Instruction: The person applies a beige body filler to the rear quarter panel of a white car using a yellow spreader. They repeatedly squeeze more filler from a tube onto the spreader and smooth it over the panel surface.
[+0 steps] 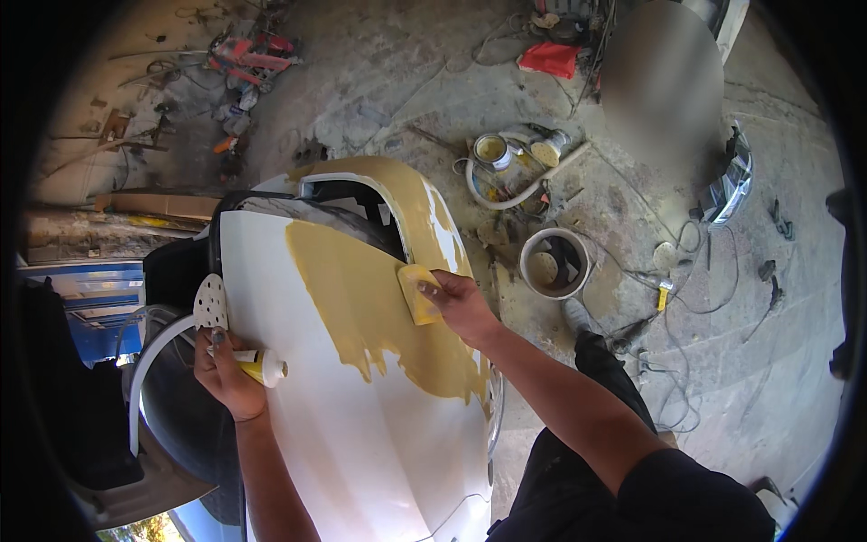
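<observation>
A white car body panel [312, 397] fills the middle, its right part coated in tan filler [348, 289] with a ragged lower edge. My right hand [465, 307] presses a thin, flat yellow piece [417, 296] against the filler beside the lamp opening [357, 194]. Whether it is a spreader or sandpaper, I cannot tell. Over the panel's left side, my left hand [228, 375] is closed round a yellow-and-white tube [262, 366] with its pale cap pointing right. A perforated round disc [211, 303] stands just above those fingers; whether they grip it is unclear.
A bucket [554, 287] with things inside stands on the floor to the right. Beyond it lie an open can [492, 151], a pale hose [488, 200], and cables. Another person, blurred, is at the upper right near a loose headlamp [733, 185]. Red equipment [253, 59] sits far left.
</observation>
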Motion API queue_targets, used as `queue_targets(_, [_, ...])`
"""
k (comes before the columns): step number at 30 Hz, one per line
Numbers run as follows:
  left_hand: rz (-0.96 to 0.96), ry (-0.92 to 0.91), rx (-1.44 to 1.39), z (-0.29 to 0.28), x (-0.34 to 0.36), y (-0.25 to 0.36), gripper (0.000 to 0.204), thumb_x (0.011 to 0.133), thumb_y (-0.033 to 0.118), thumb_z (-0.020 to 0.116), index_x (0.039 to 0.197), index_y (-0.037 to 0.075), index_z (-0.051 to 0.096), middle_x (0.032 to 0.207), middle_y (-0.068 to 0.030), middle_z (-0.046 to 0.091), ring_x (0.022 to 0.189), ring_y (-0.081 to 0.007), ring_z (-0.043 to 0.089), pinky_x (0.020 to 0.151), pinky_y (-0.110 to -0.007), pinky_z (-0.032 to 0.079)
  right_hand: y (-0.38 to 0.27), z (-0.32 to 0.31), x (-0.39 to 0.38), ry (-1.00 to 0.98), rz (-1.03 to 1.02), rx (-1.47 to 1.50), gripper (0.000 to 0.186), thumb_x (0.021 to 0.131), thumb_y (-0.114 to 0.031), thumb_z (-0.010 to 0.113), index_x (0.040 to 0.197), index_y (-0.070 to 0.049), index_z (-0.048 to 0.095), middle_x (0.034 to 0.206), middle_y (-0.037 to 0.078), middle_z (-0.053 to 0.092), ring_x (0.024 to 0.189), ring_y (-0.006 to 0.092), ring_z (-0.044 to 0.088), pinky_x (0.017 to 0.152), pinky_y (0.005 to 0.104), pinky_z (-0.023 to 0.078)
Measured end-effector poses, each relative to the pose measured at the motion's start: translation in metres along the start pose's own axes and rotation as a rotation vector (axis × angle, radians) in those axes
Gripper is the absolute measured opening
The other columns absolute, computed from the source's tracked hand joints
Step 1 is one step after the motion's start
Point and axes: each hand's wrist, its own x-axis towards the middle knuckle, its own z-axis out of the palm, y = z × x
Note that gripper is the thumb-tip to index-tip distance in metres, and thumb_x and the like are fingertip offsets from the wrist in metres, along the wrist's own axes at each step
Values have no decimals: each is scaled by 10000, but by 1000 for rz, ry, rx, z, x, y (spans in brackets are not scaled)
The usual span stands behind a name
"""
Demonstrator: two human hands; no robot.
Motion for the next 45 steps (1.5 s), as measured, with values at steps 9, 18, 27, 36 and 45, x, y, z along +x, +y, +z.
queue_targets(9, [-24, -8, -53, 23, 1, 5, 290, 1065, 219, 548, 818, 69, 521, 723, 21, 461, 677, -73, 406, 649, -261, 324, 43, -50, 18, 233, 163, -273, 204, 1058, -178, 660, 1065, 15, 726, 815, -27, 617, 760, 76, 475, 674, 313, 440])
queue_targets(18, [-36, 20, -34, 8, 1, 3, 291, 1056, 237, 559, 814, 76, 544, 704, 26, 461, 649, -72, 421, 630, -252, 333, -22, 15, -26, -157, -87, -256, 216, 1099, -151, 621, 1249, -4, 674, 992, -11, 690, 908, 51, 574, 833, 241, 485])
queue_targets(27, [-28, 5, -93, 8, 2, -9, 236, 1058, 210, 575, 888, 47, 599, 731, 36, 492, 669, -58, 454, 640, -225, 365, -10, 3, -76, -168, -517, -473, 308, 982, -21, 712, 1289, -30, 701, 1114, 105, 710, 1047, 225, 674, 900, 319, 541])
queue_targets(36, [-18, -1, -113, 3, 3, -10, 339, 1080, 169, 569, 769, 49, 508, 727, 28, 481, 702, -60, 404, 655, -251, 347, -7, 4, -151, -422, -554, -622, 400, 867, 69, 707, 1232, -89, 745, 1053, 86, 712, 1003, 287, 657, 830, 403, 555])
queue_targets(45, [-23, 2, -30, 5, 7, -19, 319, 1076, 239, 576, 813, 61, 553, 715, 3, 507, 670, -84, 497, 637, -251, 405, 1, 28, -155, -143, -655, -584, 408, 849, 25, 751, 1235, -107, 750, 1097, 104, 712, 1039, 285, 650, 891, 401, 561])
